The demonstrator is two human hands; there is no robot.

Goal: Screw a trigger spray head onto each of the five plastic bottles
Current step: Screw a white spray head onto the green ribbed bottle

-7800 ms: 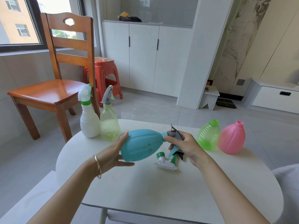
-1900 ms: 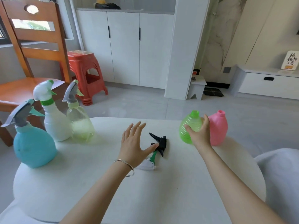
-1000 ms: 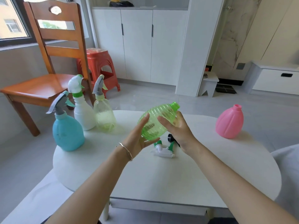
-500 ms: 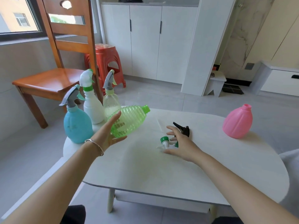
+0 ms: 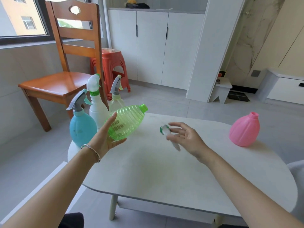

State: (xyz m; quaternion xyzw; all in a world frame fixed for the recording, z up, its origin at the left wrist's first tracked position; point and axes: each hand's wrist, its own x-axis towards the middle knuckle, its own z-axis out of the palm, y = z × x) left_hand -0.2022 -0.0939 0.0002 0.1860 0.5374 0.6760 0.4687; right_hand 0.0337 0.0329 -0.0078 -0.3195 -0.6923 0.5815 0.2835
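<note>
Your left hand (image 5: 105, 142) has its grip around the green bottle (image 5: 125, 122), held above the surface (image 5: 148, 170), long axis tilted, neck pointing up and right. Your right hand (image 5: 184, 137) loosely grasps the spray head (image 5: 166, 130), blurred, just right of that neck: bring collar to neck along that axis
</note>
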